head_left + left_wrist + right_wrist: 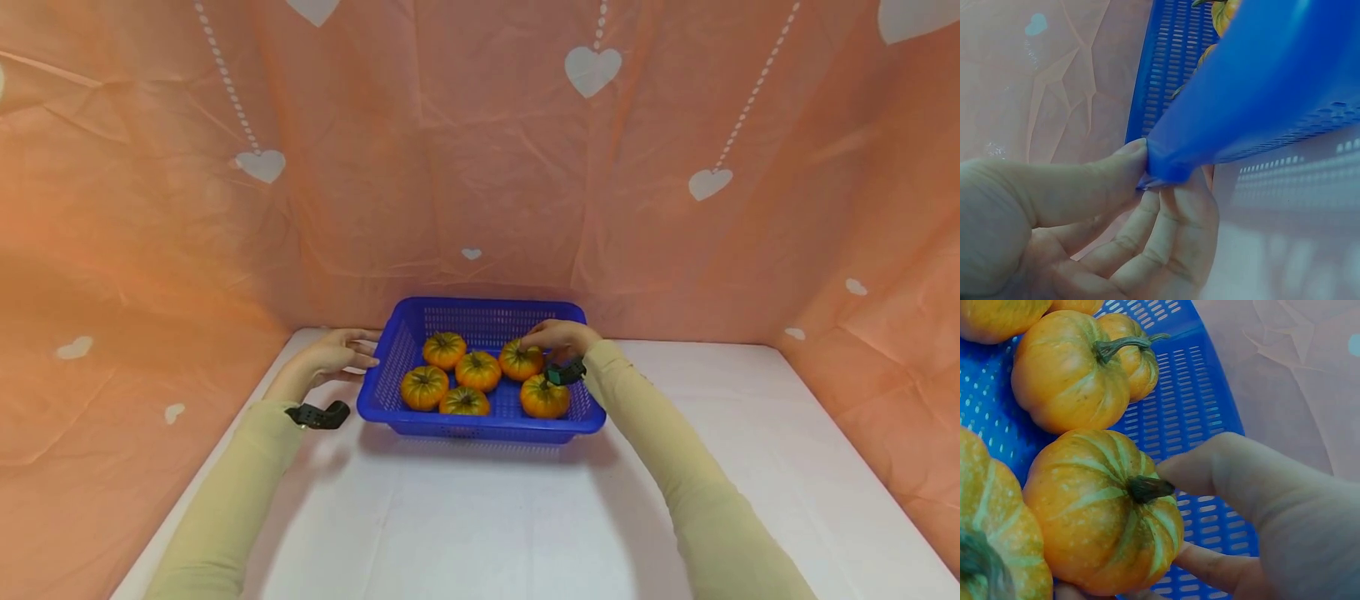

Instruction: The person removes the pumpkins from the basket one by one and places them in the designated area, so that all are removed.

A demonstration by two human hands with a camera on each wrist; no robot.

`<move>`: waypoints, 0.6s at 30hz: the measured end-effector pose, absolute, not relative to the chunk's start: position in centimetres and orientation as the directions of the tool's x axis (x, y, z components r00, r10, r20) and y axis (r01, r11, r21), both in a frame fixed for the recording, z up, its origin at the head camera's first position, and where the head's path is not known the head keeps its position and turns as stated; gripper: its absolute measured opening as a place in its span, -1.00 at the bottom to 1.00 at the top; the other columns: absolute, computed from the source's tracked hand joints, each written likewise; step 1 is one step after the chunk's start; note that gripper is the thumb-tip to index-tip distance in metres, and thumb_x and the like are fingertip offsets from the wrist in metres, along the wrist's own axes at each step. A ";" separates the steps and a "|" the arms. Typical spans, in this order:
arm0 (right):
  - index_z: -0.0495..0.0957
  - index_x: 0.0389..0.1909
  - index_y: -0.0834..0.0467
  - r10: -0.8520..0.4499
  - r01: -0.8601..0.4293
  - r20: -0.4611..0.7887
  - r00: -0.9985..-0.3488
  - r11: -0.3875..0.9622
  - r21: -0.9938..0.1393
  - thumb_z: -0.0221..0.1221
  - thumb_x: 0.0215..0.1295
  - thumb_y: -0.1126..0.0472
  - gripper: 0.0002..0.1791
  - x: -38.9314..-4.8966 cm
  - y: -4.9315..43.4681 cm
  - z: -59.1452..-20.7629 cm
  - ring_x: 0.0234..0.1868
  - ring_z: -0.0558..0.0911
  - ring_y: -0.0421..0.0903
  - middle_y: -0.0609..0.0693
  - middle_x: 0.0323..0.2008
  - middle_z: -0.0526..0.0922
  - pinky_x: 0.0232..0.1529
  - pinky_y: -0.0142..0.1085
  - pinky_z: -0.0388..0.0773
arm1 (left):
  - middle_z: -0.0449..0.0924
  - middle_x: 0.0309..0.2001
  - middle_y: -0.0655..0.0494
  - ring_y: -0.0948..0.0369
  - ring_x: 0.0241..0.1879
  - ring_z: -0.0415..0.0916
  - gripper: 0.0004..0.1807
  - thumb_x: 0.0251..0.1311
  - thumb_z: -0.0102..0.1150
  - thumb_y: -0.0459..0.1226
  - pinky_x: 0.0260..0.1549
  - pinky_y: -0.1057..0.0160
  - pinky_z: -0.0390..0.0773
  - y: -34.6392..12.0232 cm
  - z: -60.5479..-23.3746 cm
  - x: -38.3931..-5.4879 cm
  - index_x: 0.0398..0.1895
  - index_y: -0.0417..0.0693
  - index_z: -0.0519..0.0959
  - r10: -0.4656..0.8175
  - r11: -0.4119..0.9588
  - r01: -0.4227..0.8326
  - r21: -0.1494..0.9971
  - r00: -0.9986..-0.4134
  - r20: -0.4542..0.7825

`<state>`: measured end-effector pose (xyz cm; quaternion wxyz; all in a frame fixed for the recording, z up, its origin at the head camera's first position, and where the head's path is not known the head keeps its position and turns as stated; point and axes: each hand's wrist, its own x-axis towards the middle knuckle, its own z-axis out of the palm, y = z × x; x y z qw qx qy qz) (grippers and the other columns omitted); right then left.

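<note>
A blue plastic basket (480,423) with slotted sides stands at the back of the table and holds several small orange pumpkins (478,372) with green streaks and dark stems. At the basket's left side my left hand (324,364) pinches the rim, the thumb against it and the fingers beneath, as the left wrist view shows. Inside the basket, toward the back right, my right hand (562,335) grips one pumpkin (1097,515). Its thumb lies beside the stem and its other fingers reach round the lower side, partly hidden. Another pumpkin (545,397) sits just in front of that hand.
A white table (480,517) lies under the basket. Orange cloth (480,167) with white hearts hangs behind the table and along both sides, close to the basket's back rim. Both wrists carry a dark strapped device (321,415).
</note>
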<state>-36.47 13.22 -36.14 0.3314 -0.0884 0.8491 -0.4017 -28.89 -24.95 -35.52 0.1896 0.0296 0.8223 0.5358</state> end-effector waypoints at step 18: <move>0.19 0.34 0.31 -0.455 0.136 -0.333 -0.826 0.412 -0.901 0.07 0.42 0.12 -0.42 -35.1 15.0 -31.3 0.21 0.39 0.26 0.25 0.30 0.23 0.12 0.07 0.41 | 0.34 0.17 -0.38 0.10 -0.12 0.53 -0.32 0.29 0.10 -0.43 -0.07 0.06 0.56 -25.1 -35.5 -28.8 0.42 -0.33 0.08 0.291 0.408 -0.132 0.903 -0.919 -0.266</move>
